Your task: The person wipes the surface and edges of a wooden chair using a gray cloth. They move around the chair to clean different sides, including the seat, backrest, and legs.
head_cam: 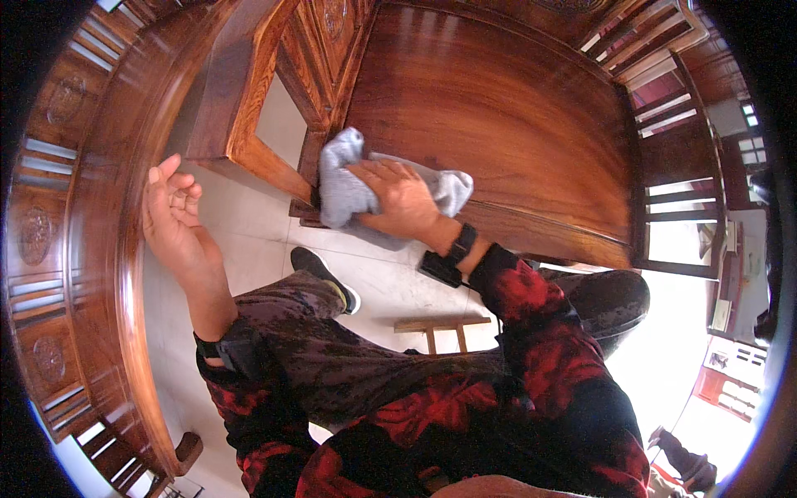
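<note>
My right hand (401, 196) lies palm down on a grey cloth (339, 177), pressing it against the front left corner of a polished wooden seat (498, 118). Part of the cloth is bunched up around the fingers, and its lower edge hangs over the seat's front. My left hand (180, 221) is raised with its palm turned up and fingers loosely curled. It holds nothing and hovers by the edge of a long wooden bench (115, 205) on the left. Each wrist wears a black strap.
A wooden armrest frame (249, 106) rises just left of the cloth. Slatted wooden backs (675, 112) border the seat on the right. Below me are pale floor tiles (386, 267), my shoe (320, 274) and a small wooden stool (442, 325), partly hidden by my legs.
</note>
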Demonstrator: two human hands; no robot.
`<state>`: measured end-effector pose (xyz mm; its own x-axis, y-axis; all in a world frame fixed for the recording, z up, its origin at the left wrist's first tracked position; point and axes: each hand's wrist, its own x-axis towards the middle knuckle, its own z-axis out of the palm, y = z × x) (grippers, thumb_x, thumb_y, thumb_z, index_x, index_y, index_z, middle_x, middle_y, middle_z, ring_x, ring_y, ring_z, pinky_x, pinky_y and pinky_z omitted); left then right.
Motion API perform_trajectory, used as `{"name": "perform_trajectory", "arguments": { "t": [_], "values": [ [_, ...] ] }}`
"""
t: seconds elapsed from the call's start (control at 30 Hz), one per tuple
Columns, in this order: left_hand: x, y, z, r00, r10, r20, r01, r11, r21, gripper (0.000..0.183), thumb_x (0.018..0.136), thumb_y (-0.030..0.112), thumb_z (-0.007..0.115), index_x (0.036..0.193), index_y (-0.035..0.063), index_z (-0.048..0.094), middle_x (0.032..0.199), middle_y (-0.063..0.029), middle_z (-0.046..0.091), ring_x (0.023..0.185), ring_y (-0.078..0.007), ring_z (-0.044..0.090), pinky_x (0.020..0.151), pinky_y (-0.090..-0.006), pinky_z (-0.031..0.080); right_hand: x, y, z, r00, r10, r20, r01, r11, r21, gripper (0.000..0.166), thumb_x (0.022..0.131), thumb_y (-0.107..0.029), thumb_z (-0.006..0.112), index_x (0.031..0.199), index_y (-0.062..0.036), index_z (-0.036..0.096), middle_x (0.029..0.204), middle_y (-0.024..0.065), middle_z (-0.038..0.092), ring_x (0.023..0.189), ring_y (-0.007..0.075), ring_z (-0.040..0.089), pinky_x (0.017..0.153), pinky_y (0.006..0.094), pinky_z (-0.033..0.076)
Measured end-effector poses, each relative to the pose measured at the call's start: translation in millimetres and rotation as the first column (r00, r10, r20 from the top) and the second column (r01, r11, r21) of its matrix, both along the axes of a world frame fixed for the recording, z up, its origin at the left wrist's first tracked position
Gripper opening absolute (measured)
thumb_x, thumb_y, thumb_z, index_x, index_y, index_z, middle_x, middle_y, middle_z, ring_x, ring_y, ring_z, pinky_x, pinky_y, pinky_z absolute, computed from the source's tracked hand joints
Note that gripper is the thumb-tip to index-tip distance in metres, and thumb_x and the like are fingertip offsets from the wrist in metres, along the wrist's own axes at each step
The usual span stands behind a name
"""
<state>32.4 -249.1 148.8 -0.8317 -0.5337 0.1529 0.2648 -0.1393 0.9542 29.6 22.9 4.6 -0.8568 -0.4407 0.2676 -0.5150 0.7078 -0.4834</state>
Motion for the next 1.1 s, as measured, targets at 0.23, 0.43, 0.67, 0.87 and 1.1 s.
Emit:
{"name": "perform_trajectory", "arguments": {
  "t": [0.23, 0.43, 0.67, 0.87, 1.1],
  "values": [
    [7.1, -7.0, 3.4, 0.999, 0.006, -0.035, -0.007, 1.0, -0.009, 0.031, 0.101, 0.029, 0.058, 0.108, 0.0015, 0.07, 0.087, -0.0007, 0.064, 0.082, -0.0071, 0.057, 0.078, -0.0223, 0.046, 25.7, 190.8, -1.0, 0.845, -0.528, 0.086, 0.53, 0.848, -0.007, 0.064, 0.073, -0.036, 0.08, 0.123, -0.0013, 0.061, 0.11, 0.0211, 0.068, 0.103, 0.0364, 0.066, 0.089, 0.0467, 0.052],
    [7.6, -4.0, 6.6, 0.999, 0.014, -0.044, -0.014, 1.0, -0.009, 0.032, 0.1, 0.03, 0.058, 0.108, 0.0009, 0.07, 0.088, -0.0011, 0.064, 0.083, -0.008, 0.057, 0.078, -0.0234, 0.046, 45.7, 308.0, -7.1, 0.317, -0.947, -0.05, 0.938, 0.305, 0.165, 0.073, 0.075, -0.049, 0.077, 0.125, 0.0014, 0.06, 0.114, 0.024, 0.068, 0.105, 0.0412, 0.065, 0.09, 0.0449, 0.052],
    [3.0, -0.7, 5.2, 0.999, 0.002, -0.049, -0.002, 1.0, 0.003, 0.031, 0.099, 0.029, 0.059, 0.107, 0.0008, 0.07, 0.086, -0.0018, 0.064, 0.08, -0.0097, 0.056, 0.078, -0.0246, 0.046, 60.6, 156.0, -14.1, 0.831, -0.548, -0.099, 0.556, 0.827, 0.088, 0.071, 0.071, -0.032, 0.081, 0.131, -0.0019, 0.056, 0.122, 0.0233, 0.063, 0.114, 0.0405, 0.059, 0.099, 0.0476, 0.046],
    [5.1, -2.5, 1.9, 0.999, -0.004, -0.046, 0.004, 1.0, 0.006, 0.031, 0.099, 0.03, 0.06, 0.106, 0.0015, 0.071, 0.085, -0.0019, 0.064, 0.08, -0.01, 0.056, 0.079, -0.0248, 0.046, 55.1, 44.0, 30.0, 0.974, -0.121, 0.193, 0.155, 0.973, -0.172, 0.074, 0.068, -0.019, 0.077, 0.138, -0.0099, 0.054, 0.125, 0.0231, 0.061, 0.115, 0.0408, 0.057, 0.1, 0.0464, 0.047],
    [8.0, -5.5, 6.0, 0.999, 0.031, -0.044, -0.03, 1.0, 0.008, 0.03, 0.1, 0.029, 0.058, 0.105, 0.002, 0.071, 0.085, -0.0021, 0.065, 0.08, -0.0104, 0.058, 0.077, -0.0254, 0.047, -33.0, -2.1, 67.4, 0.952, 0.283, -0.115, -0.303, 0.918, -0.254, 0.073, 0.064, -0.005, 0.072, 0.135, -0.0115, 0.057, 0.136, 0.015, 0.058, 0.119, 0.0368, 0.057, 0.104, 0.0443, 0.045]
  ]
}}
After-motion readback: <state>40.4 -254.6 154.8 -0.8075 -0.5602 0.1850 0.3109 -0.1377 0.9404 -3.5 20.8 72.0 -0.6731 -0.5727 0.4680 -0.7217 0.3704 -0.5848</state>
